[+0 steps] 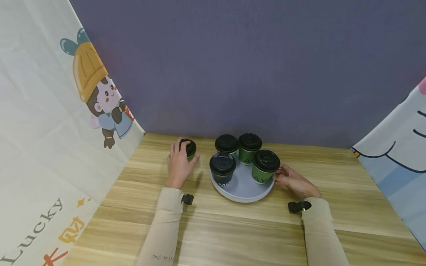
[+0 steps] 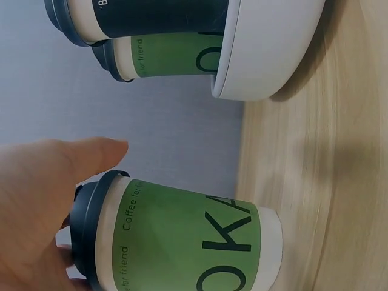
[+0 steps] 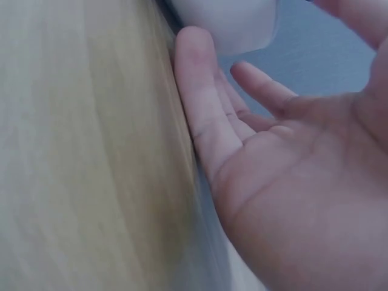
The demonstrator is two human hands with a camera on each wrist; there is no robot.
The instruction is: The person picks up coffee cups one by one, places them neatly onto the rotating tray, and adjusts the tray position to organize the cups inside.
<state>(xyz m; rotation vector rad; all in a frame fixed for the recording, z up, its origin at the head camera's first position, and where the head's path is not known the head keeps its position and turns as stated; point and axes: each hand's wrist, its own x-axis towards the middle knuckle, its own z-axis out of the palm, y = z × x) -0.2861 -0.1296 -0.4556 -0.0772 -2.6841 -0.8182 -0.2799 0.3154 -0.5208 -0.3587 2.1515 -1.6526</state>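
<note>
My left hand (image 1: 179,165) reaches over a green paper coffee cup (image 2: 182,236) with a black lid, standing by itself on the table left of the tray. Fingers lie over the lid's far side; in the left wrist view the thumb is straight and apart from the lid. At the right side of a round white tray (image 1: 242,191), my right hand (image 1: 296,181) has its fingers extended against or very near the rim. Four lidded cups stand on this tray: a dark cup (image 1: 222,170) at front left, a green cup (image 1: 264,168) at right, and two behind.
A wood-grain table (image 1: 233,236) carries everything. Close behind it rises a grey-purple panel (image 1: 249,66). Printed cloths hang at the left (image 1: 40,122) and right sides. Each wrist wears a small black camera mount.
</note>
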